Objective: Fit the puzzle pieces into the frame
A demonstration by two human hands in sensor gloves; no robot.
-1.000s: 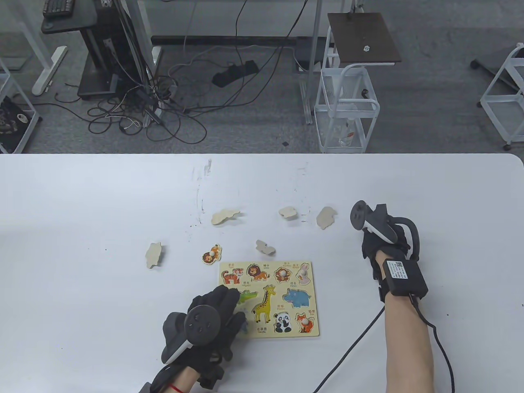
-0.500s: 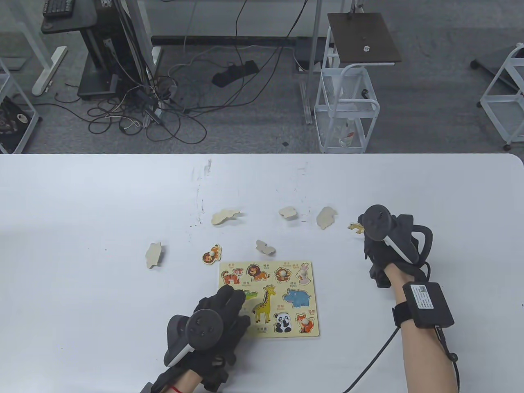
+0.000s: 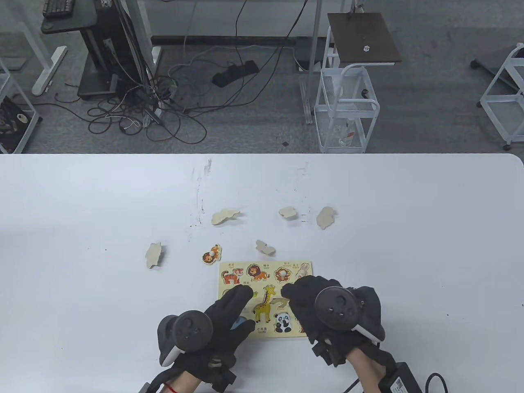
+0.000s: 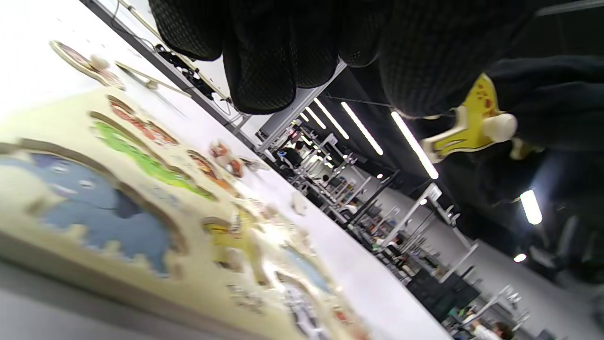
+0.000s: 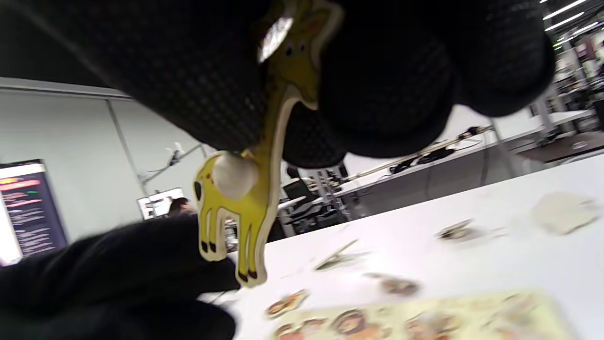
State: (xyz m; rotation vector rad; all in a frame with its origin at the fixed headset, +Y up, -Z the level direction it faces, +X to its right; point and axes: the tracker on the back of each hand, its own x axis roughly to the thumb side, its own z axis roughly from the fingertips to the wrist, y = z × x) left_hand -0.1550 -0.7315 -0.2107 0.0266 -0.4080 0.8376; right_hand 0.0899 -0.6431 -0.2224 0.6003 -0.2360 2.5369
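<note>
Both hands at the puzzle frame, lower middle of the bench.

Table view: left hand [image 3: 223,317] lies flat, fingers straight, on the frame [image 3: 266,301]. Right wrist view: right hand [image 5: 330,71] fingers pinch the giraffe piece [image 5: 245,198] above the frame, at picture centre.

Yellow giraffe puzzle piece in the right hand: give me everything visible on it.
The yellow giraffe puzzle piece is a flat wooden cutout with brown spots, dark hooves, a pale edge and a white round knob on its body. The right hand pinches its head and neck, so it hangs above the wooden puzzle frame, not seated.
</note>
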